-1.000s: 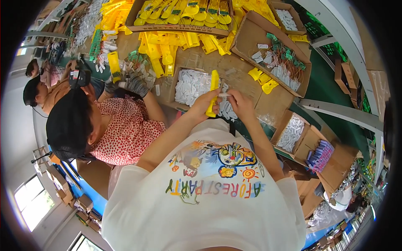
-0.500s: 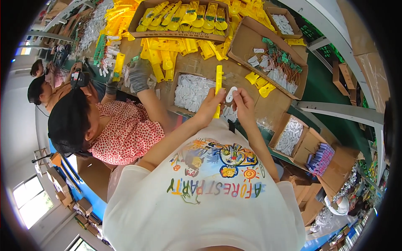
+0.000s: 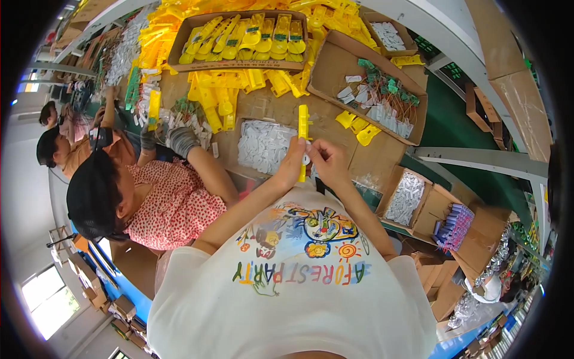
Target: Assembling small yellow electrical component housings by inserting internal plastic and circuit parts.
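Upright in front of my chest stands a long, narrow yellow plastic housing (image 3: 303, 119), with small pegs along its right side. My left hand (image 3: 291, 163) is closed around its lower half. A small white oval plastic piece (image 3: 307, 159) sits against the housing, pinched at the fingertips of my right hand (image 3: 329, 160). My fingers partly cover this piece, so whether it is seated in the housing cannot be seen. Just beyond my left hand is a cardboard box (image 3: 240, 135) of similar white pieces (image 3: 263, 143).
Yellow housings (image 3: 209, 96) are heaped at the back, around a carton (image 3: 239, 64) of housings with green boards. To the right lie a box (image 3: 323, 72) of wired boards and a box (image 3: 388, 200) of white parts. A co-worker's gloved hand (image 3: 182, 142) works at the left.
My right hand has brought the white piece leftward against the yellow housing. Both hands sit slightly lower in view, and the whole scene has shifted a little left.
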Tool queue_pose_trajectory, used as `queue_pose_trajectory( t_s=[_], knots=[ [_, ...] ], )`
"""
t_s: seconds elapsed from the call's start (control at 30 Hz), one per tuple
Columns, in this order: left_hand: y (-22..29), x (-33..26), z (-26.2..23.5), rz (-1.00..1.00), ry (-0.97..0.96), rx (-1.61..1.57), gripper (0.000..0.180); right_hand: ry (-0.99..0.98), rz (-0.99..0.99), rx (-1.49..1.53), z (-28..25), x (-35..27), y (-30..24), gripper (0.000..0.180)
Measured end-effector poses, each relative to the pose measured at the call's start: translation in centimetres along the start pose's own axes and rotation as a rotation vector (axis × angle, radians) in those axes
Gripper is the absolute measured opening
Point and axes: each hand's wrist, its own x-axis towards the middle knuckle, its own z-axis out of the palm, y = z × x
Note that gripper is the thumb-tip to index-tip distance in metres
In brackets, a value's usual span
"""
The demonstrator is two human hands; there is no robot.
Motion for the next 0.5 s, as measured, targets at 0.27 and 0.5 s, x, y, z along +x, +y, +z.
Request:
queue_pose_trajectory(
  t_s=[0.27,0.5],
  knots=[
    [2.0,0.2,-1.8,-0.012,-0.232,-0.455,0.049,0.282,-0.247,-0.598,-10.2,15.2,1.4,0.012],
    [3.1,-1.2,-3.4,-0.008,-0.131,-0.407,0.054,0.351,-0.391,-1.516,-18.9,20.4,4.3,0.021]
  ],
)
